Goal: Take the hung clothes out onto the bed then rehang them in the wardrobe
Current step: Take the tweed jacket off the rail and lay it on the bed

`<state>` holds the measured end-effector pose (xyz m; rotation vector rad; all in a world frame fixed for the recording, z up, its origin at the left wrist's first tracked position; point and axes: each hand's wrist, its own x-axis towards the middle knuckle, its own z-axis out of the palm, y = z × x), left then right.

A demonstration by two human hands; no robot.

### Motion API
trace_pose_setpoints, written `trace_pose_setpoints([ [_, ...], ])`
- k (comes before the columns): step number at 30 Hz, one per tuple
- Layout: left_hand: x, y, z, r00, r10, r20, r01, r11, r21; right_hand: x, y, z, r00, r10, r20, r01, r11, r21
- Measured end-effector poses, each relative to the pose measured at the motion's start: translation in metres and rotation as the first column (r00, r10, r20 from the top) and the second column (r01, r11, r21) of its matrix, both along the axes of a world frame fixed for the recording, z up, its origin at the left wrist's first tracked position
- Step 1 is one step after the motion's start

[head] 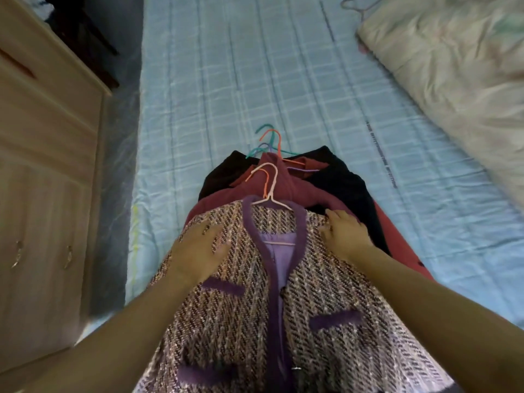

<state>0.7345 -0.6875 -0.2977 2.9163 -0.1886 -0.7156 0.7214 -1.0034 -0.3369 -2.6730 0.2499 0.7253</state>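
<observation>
The tweed jacket [241, 336], on its pink hanger [270, 191], lies on top of a pile of clothes [334, 180] near the bed's [283, 80] left edge. The left hand [198, 251] rests flat on one shoulder. The right hand [347, 236] presses the other with loose fingers, grasping nothing.

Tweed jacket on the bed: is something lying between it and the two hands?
Nothing visible does. The left hand lies flat on the tweed jacket, and the right hand rests on its other shoulder.
</observation>
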Motion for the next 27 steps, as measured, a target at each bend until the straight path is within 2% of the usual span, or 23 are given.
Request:
trace_pose_setpoints([
  [3, 0.036, -0.006, -0.022, 0.997, -0.034, 0.069, 0.043, 0.991, -0.127, 0.005, 0.0, -0.009, 0.998, -0.063, 0.031, 0.061, 0.996, 0.065],
  [6, 0.069, -0.015, -0.047, 0.988, -0.093, 0.119, 0.11, 0.984, -0.139, 0.0, 0.005, -0.014, 0.995, -0.071, 0.076, 0.068, 0.996, 0.052],
  [10, 0.083, -0.022, -0.067, 0.995, -0.098, 0.01, 0.098, 0.988, -0.119, -0.008, 0.01, -0.014, 0.987, -0.075, 0.14, 0.066, 0.996, 0.065],
  [14, 0.07, -0.019, -0.057, 0.995, -0.072, 0.066, 0.082, 0.982, -0.171, -0.016, 0.017, -0.007, 0.978, -0.06, 0.199, 0.046, 0.996, 0.075],
  [20, 0.046, -0.006, -0.048, 0.966, -0.248, 0.066, 0.247, 0.969, 0.027, -0.026, 0.027, -0.003, 0.983, -0.041, 0.182, 0.024, 0.995, 0.095],
  [24, 0.055, -0.01, -0.061, 0.981, -0.185, 0.052, 0.186, 0.983, -0.008, -0.022, 0.02, -0.015, 0.972, -0.031, 0.233, 0.023, 0.999, 0.04],
  [27, 0.06, -0.011, -0.076, 0.975, -0.197, 0.098, 0.195, 0.98, 0.031, -0.021, 0.02, -0.031, 0.971, -0.009, 0.237, -0.003, 0.999, 0.052],
])
